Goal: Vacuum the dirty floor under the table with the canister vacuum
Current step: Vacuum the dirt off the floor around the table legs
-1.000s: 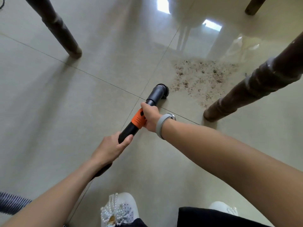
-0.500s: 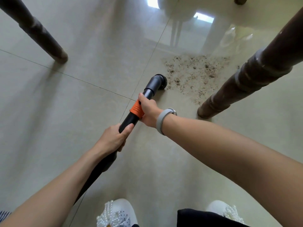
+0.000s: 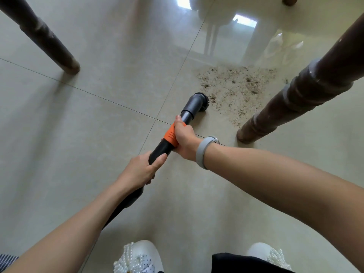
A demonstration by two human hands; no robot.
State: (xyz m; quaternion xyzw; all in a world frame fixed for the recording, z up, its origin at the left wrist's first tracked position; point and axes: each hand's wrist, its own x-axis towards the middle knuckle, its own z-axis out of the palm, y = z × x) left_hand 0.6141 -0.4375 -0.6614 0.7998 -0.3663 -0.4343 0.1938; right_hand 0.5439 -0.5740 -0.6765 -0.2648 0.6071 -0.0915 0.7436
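A black vacuum wand (image 3: 159, 149) with an orange collar (image 3: 171, 135) slants up across the tiled floor (image 3: 98, 125). Its grey round brush nozzle (image 3: 197, 103) touches the left edge of a patch of brown crumbs and dirt (image 3: 234, 89). My right hand (image 3: 184, 137) grips the wand at the orange collar, a grey band on its wrist. My left hand (image 3: 140, 170) grips the black tube lower down. The rest of the wand runs under my left forearm, out of sight.
A dark turned table leg (image 3: 291, 99) stands just right of the dirt. Another dark leg (image 3: 45, 40) stands at the upper left. A striped hose piece (image 3: 7, 260) shows at the bottom left. My white beaded shoes (image 3: 137, 257) are at the bottom edge.
The nozzle has advanced from short of the dirt patch to its left edge. Both hands kept their grip on the wand while the view shifted forward.
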